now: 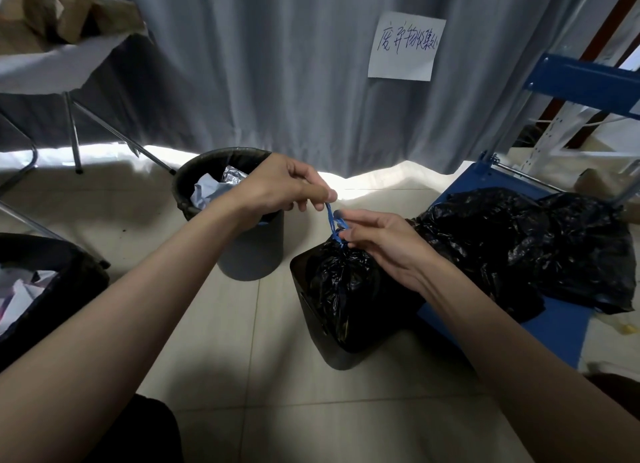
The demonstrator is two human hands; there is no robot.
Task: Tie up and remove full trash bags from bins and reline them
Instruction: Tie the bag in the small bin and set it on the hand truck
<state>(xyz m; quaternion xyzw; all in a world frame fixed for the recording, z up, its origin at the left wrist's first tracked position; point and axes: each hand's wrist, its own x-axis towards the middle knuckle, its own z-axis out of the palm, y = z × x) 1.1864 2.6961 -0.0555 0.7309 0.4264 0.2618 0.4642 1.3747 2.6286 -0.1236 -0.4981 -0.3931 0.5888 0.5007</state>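
Both sets of fingertips pinch the blue drawstring (333, 220), the left hand (277, 185) pulling one end up, the right hand (377, 241) gripping by the knot atop the gathered black trash bag (341, 289), which sits in its dark bin (311, 310) on the floor.

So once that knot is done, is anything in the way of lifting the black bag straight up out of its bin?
Nothing visible is. The gathered black bag sits in the open-topped black bin, and above it are only the left hand and right hand, both pinching the blue drawstring.
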